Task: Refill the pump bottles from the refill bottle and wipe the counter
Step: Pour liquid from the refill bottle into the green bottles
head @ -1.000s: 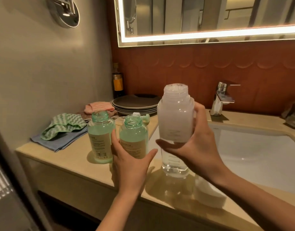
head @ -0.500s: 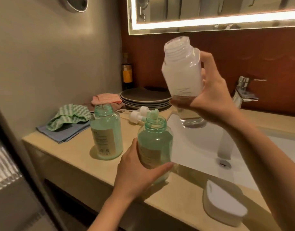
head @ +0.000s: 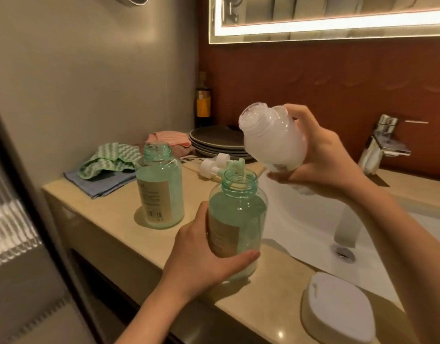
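Head view: the right hand [head: 320, 160] grips the refill bottle [head: 273, 140], tilted with its open neck pointing left, above and apart from the mouth of the near pump bottle [head: 239, 214]. The left hand [head: 204, 264] grips that bottle round its lower body, near the front edge of the counter [head: 109, 232] and just beside the sink basin [head: 301, 219].

Risk: the two mouths are not yet aligned, so a quick further tilt would likely spill white liquid down the green glass and onto the counter. A slack left grip could let the bottle tip off the front edge.

Room: the second pump bottle [head: 159, 192] stands open, near on the left. The pump heads [head: 221, 165] lie just behind, and a white cap [head: 338, 309] rests front right. Open room lies over the basin.
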